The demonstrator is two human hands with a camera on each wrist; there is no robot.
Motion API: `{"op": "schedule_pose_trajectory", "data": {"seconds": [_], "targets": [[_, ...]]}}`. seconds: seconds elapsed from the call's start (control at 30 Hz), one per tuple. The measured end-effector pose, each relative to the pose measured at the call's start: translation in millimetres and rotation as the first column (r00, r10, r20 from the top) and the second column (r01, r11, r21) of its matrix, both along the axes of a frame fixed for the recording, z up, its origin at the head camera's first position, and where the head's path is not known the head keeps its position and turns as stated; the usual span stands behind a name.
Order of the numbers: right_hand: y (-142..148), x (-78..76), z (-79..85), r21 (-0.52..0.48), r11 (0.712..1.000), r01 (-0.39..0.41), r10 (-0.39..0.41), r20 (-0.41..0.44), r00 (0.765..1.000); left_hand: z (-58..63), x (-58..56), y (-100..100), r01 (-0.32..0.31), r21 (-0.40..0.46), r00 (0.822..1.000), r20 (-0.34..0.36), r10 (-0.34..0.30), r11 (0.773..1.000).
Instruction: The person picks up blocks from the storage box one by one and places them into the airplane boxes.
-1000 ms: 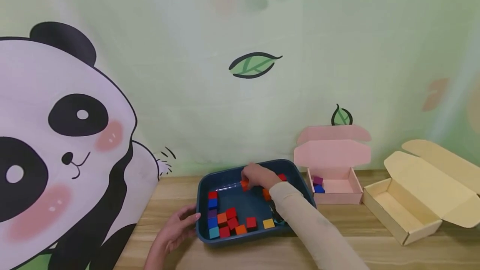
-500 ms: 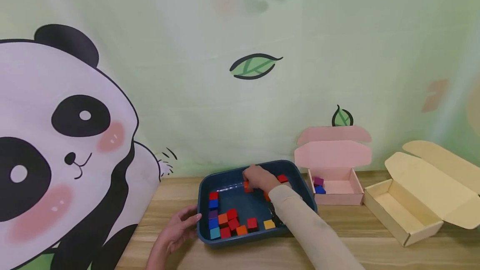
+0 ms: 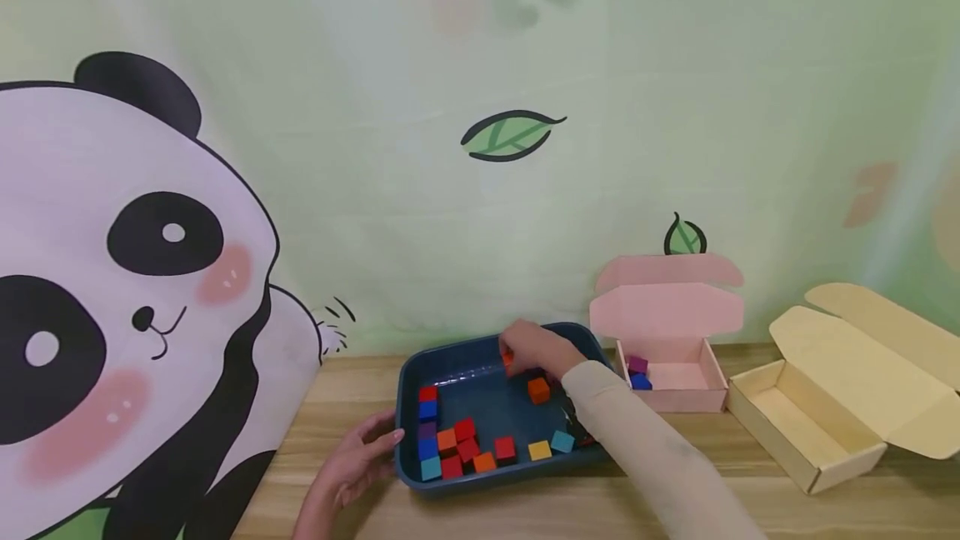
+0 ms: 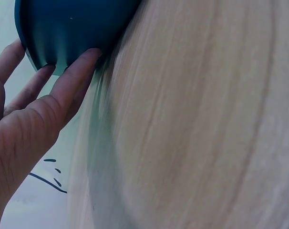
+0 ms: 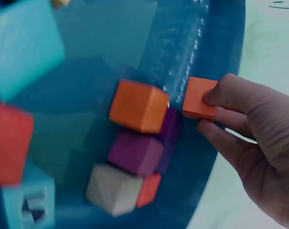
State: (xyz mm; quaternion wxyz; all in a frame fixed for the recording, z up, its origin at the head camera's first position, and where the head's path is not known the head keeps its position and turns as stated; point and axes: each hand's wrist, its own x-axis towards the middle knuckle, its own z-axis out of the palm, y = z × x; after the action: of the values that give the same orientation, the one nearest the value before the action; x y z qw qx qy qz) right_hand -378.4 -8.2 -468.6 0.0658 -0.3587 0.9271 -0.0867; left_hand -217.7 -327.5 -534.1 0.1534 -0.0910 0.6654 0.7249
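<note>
My right hand [image 3: 538, 348] pinches an orange cube [image 5: 200, 98] between thumb and fingers, over the back part of the dark blue tray [image 3: 457, 486]. Close beside it in the right wrist view lie another orange cube [image 5: 139, 106], a purple cube [image 5: 136, 152] and a grey cube [image 5: 113, 190]. My left hand [image 3: 360, 452] touches the tray's left end with its fingers fairly straight, the fingertips against the outer wall [image 4: 73, 33]. Red, blue, orange and light blue cubes line the tray's left and front sides, with a yellow cube [image 3: 539, 450] at the front. My right sleeve hides the tray's right end.
Right of the tray stands an open pink box [image 3: 675, 398] holding a purple cube [image 3: 637, 364] and a blue cube [image 3: 640, 382]. Farther right is an open cream box [image 3: 806, 448] with its lid folded back. A panda-print backdrop [image 3: 420, 232] rises behind the wooden table [image 3: 525, 515].
My right hand shifts slightly right with the orange cube, uncovering another orange cube and a light blue cube in the tray. The left hand stays at the tray's end.
</note>
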Motion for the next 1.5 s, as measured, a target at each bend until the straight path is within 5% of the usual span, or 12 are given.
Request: {"op": "schedule_pose_trajectory", "data": {"seconds": [0.23,0.6,0.87,1.5], "targets": [[30,-4.9,19.7,0.029,0.999,-0.015,0.016,-0.05,0.999,-1.2,-2.6,2,0.021,-0.013,1.0,-0.002,-0.021,1.0],[67,8.7,52.4,0.006,1.0,-0.026,0.026,-0.044,0.999,-1.2,1.6,1,0.023,0.008,0.999,-0.034,-0.023,1.0],[100,17.8,67.6,-0.045,0.998,0.037,-0.037,0.01,0.999,-3.3,2.4,-3,0.018,-0.022,1.0,-0.001,-0.018,1.0],[187,25.9,48.5,-0.038,0.991,0.126,-0.128,-0.064,0.99,0.4,3.6,5,0.017,0.009,1.0,0.0,-0.017,1.0]]}}
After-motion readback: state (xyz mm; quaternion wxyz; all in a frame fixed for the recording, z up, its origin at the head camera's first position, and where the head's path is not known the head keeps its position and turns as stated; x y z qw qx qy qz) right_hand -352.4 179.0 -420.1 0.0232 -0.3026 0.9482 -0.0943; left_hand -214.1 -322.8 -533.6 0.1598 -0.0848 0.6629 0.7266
